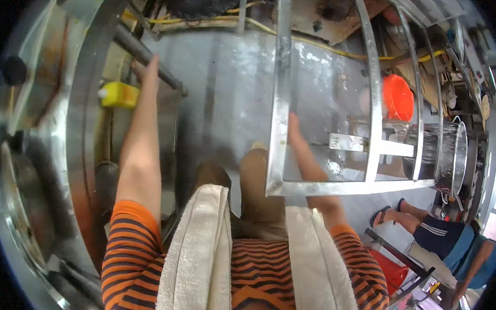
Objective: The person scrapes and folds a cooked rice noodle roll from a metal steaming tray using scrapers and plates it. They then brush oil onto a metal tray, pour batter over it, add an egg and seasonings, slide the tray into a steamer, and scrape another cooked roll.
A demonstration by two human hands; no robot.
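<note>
My left hand (pixel 148 72) reaches forward at the dark metal pipe (pixel 170 81), its thumb apart from the outstretched fingers. Whether it touches the pipe I cannot tell. Just below that hand, beside my forearm, is a yellow bottle (pixel 121 95) with a white cap. My right hand (pixel 294 127) is at an upright bar of the metal frame (pixel 280 100), which partly covers it. Its fingers are hidden, so I cannot see whether they grip the bar.
A stainless steel counter (pixel 90 49) runs along the left. To the right, beyond the frame bars, are an orange bucket (pixel 398 97) and a large metal pot (pixel 452 156). A yellow hose (pixel 323 45) crosses the wet floor. Another person (pixel 444 235) sits at lower right.
</note>
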